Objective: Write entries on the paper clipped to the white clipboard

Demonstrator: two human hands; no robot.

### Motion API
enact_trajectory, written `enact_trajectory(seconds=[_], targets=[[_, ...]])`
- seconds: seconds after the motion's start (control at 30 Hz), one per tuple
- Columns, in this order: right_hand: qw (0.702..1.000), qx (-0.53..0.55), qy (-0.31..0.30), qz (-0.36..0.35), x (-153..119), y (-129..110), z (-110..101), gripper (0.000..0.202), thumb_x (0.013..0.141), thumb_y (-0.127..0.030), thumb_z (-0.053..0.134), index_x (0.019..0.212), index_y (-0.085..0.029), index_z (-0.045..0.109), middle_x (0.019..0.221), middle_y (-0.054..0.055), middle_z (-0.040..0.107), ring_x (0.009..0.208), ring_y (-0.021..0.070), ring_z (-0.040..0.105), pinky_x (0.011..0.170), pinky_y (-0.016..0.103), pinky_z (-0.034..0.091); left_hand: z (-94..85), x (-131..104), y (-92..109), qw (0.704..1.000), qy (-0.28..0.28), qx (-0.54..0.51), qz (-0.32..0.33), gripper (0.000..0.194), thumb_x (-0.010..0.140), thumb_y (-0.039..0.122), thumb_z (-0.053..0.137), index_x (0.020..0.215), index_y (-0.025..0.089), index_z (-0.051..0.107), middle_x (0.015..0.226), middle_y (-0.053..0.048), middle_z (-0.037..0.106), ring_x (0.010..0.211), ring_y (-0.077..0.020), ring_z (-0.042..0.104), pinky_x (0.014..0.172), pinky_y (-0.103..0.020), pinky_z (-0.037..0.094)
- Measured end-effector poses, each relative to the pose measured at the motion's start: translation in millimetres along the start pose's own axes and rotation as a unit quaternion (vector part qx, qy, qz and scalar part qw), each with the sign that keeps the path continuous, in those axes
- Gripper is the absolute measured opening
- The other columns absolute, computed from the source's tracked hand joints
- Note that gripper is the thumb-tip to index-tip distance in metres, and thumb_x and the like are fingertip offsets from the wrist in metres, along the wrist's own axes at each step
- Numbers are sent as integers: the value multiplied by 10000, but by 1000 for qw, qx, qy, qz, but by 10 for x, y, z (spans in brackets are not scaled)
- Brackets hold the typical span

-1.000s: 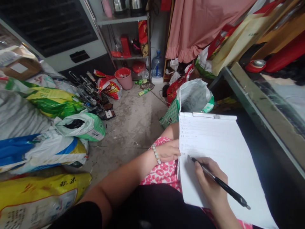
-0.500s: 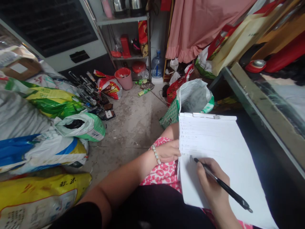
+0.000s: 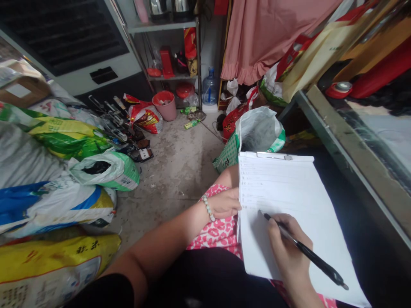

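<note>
A clipboard of white paper rests on my lap, with a metal clip along its top edge. Faint lines of small writing run down the upper left of the sheet. My left hand, wearing a beaded bracelet, grips the clipboard's left edge; some fingertips are hidden under it. Between the fingers of my right hand is a black pen, its tip at the paper just below the lowest written line. The side of that hand lies on the sheet.
Stuffed sacks fill the left side, beside an open green-and-white bag. Another open bag stands just beyond the clipboard. A pink bucket and a water jug sit by the shelf. A table edge runs along the right.
The pen tip has shifted slightly right along the paper, my right hand moving with it. My left hand stays on the clipboard's edge. The whole view has shifted a little.
</note>
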State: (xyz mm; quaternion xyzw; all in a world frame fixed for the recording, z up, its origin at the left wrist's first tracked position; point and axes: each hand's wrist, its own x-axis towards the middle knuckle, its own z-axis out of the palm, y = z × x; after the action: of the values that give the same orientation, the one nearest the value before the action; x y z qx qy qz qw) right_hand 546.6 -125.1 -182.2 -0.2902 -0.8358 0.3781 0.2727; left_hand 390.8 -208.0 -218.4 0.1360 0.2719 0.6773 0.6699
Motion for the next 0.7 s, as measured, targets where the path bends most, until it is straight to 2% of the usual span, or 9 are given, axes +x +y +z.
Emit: enact_trajectory(seconds=[0.2, 0.37, 0.7], targets=[[1000, -15, 0, 2, -3, -1, -2, 220, 828, -343, 501, 752, -141, 546, 682, 17, 538, 560, 102, 490, 527, 205, 388, 18, 0, 18, 1000, 1, -2, 3, 503, 548, 37, 652, 1032, 172, 637, 1039, -87, 656, 985, -213, 595, 859, -318, 395], [1000, -20, 19, -12, -2, 17, 15, 186, 831, -309, 500, 764, -140, 540, 699, 17, 544, 582, 99, 502, 552, 197, 392, 16, -16, 24, 1000, 2, 2, -5, 542, 581, 15, 627, 1103, 157, 606, 1053, -99, 649, 971, -199, 598, 860, -308, 392], [998, -38, 31, -28, 10, 11, 8, 186, 832, -305, 498, 759, -138, 538, 691, 16, 540, 570, 94, 493, 532, 186, 382, -24, -7, -12, 1000, 11, 3, -4, 586, 564, 18, 630, 1128, 174, 595, 1079, -99, 639, 1005, -211, 586, 862, -309, 395]])
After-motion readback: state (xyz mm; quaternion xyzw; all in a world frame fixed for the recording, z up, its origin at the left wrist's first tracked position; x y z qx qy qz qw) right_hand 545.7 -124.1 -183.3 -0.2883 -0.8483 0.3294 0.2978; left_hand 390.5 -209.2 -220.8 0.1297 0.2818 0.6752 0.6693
